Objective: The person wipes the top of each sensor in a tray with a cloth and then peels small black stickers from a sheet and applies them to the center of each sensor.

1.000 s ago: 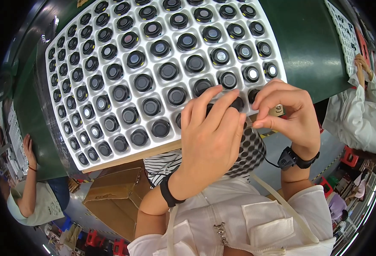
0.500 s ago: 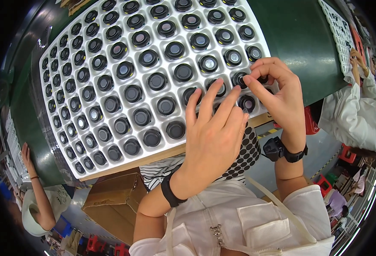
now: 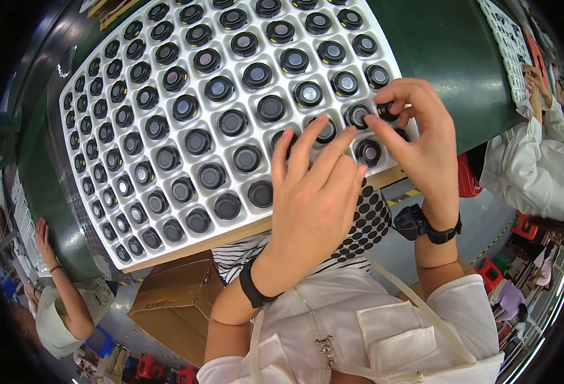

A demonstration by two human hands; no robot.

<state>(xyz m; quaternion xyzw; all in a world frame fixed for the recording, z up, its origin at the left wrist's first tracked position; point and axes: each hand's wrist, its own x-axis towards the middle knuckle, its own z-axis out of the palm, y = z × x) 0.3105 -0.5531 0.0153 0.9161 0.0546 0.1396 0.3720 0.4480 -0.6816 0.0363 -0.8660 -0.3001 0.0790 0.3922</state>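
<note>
A white moulded tray (image 3: 225, 151) holds rows of round black parts, one per pocket; they look like small speakers, though I cannot tell for sure. Some, like this part (image 3: 308, 94), have shiny grey centres; others, like this part (image 3: 233, 122), have plain black tops. My left hand (image 3: 314, 201) hovers over the tray's near right portion, fingers spread among the parts. At the right edge my right hand (image 3: 419, 131) has its thumb and curled forefinger apart, the thumb tip beside one black part (image 3: 357, 116). Below my left hand hangs a sheet of black round dots (image 3: 370, 221), partly hidden.
The tray lies on a green work surface (image 3: 451, 70), its near side along a wooden edge (image 3: 231, 238). A cardboard box (image 3: 170, 291) stands below at left. Co-workers sit at both sides, one in white (image 3: 519, 163) at right, beside another white tray (image 3: 506, 54).
My left hand has shifted slightly left and its forefinger has drawn away from my right thumb. My right hand stays at the same parts, its fingers slightly more spread.
</note>
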